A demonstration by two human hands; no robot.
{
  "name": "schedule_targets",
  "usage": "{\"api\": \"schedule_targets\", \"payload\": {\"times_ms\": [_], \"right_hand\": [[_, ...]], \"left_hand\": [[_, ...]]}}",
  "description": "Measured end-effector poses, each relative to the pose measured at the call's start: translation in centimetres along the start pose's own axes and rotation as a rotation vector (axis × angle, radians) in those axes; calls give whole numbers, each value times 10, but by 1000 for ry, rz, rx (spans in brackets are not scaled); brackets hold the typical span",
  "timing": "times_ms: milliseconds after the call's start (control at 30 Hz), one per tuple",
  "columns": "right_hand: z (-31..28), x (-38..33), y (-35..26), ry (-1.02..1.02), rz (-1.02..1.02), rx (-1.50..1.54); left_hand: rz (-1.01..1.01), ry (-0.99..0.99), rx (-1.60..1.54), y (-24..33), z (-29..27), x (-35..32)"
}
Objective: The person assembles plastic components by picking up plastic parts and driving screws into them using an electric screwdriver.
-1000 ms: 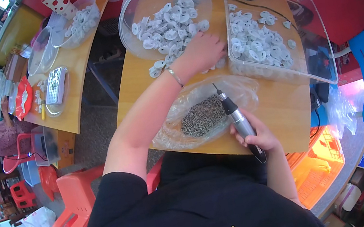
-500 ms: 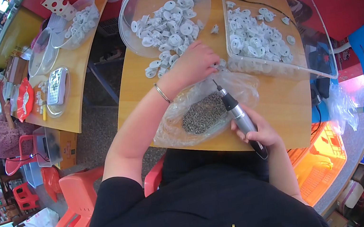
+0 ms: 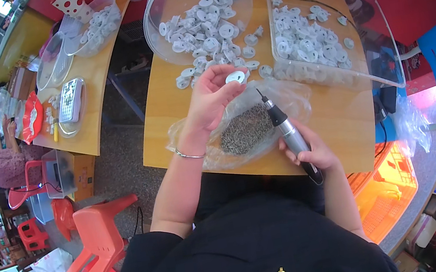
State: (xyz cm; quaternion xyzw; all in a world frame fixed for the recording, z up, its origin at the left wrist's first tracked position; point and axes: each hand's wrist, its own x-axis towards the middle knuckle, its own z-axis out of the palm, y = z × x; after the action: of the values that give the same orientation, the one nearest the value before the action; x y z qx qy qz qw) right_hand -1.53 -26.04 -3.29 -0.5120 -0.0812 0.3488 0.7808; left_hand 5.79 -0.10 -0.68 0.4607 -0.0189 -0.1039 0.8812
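Your left hand (image 3: 213, 100) pinches a white disc (image 3: 235, 78); your right hand (image 3: 315, 149) grips the slanted electric screwdriver (image 3: 290, 134), its tip just right of the disc.

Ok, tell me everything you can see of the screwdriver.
The screwdriver is a slim cylinder with a silvery, metallic-looking body, a black front collar, a dark rear end and a thin, dark bit. The right hand grips it toward the rear; it slants, bit pointing away from the person and slightly left. In view, its front overlaps the clear plastic bag; whether they touch is unclear.
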Motion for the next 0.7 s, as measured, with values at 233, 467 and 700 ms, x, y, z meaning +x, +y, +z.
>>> {"api": "schedule_targets", "payload": {"times_ms": [233, 467, 700], "right_hand": [[1, -2, 1, 5, -21, 1], [3, -3, 1, 11, -31, 14], [2, -3, 0, 2, -17, 21]], "left_hand": [[91, -80, -189, -18, -15, -7], [82, -36, -145, -22, -16, -4], [-12, -102, -278, -26, -18, -2]]}}
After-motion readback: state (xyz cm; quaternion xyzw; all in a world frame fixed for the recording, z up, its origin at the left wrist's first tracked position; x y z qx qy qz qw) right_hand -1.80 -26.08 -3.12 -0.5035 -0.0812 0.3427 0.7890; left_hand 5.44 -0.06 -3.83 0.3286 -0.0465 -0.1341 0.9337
